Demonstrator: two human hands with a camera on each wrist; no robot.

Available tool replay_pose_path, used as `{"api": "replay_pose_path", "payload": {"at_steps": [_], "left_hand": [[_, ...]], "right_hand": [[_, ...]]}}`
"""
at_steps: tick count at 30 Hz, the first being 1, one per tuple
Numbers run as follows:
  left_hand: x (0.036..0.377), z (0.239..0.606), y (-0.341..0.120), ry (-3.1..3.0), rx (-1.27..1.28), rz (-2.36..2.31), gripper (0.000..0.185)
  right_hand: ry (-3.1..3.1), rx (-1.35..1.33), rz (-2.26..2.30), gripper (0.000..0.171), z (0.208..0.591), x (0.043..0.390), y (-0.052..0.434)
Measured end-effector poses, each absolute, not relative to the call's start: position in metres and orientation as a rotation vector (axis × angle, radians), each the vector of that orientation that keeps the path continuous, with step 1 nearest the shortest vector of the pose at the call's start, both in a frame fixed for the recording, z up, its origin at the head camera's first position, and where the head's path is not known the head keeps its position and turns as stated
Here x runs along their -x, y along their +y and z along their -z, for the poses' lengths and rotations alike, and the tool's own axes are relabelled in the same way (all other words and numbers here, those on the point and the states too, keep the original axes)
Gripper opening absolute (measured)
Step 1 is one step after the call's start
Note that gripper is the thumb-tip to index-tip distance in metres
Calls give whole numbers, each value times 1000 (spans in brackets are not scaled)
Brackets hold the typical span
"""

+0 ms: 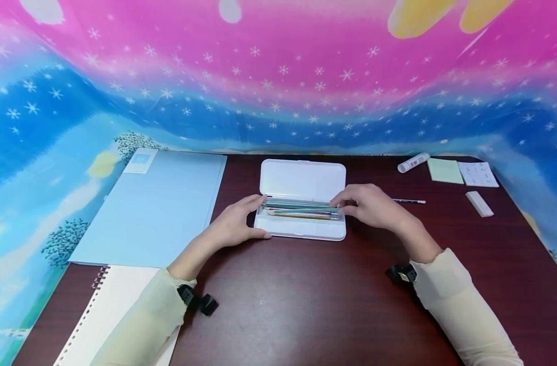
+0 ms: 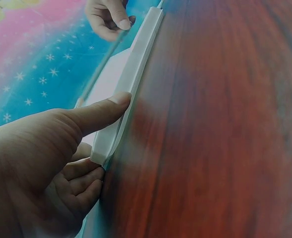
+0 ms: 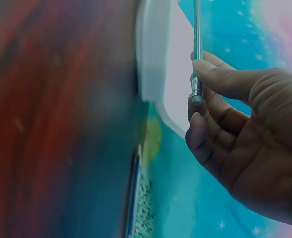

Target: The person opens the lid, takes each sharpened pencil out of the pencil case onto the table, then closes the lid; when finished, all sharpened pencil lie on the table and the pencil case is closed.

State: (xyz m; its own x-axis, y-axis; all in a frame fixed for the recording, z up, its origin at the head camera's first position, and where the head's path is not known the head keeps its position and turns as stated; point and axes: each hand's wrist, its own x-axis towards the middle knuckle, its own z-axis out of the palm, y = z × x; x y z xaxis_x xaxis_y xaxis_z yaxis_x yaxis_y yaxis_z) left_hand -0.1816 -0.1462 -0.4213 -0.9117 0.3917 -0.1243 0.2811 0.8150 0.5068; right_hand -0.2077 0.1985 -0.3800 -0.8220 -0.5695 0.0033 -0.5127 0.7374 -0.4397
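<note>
Head view: my left grip (image 1: pixel 235 223) steadies the open white pencil case (image 1: pixel 301 231) on the worktop (image 1: pixel 306 305), thumb along its front wall. My right grip (image 1: pixel 370 206) pinches a green pencil (image 1: pixel 301 207) above the tray; several pencils already lie inside, one (image 1: pixel 408 201) remains outside.

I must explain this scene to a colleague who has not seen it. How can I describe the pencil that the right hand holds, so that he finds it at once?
On the dark wooden table lies an open white pencil case, steadied at its left end by the left hand. At its right end, the right hand pinches a green pencil by its metal-capped end. Unlike the pencils lying beside it, it is the only one gripped by fingers.
</note>
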Motion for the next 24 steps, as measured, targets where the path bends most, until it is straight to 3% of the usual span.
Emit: {"api": "replay_pose_path", "payload": {"at_steps": [24], "left_hand": [[183, 423, -147, 2775, -532, -757, 98]], "right_hand": [[3004, 631, 725, 21, 347, 216, 272]]}}
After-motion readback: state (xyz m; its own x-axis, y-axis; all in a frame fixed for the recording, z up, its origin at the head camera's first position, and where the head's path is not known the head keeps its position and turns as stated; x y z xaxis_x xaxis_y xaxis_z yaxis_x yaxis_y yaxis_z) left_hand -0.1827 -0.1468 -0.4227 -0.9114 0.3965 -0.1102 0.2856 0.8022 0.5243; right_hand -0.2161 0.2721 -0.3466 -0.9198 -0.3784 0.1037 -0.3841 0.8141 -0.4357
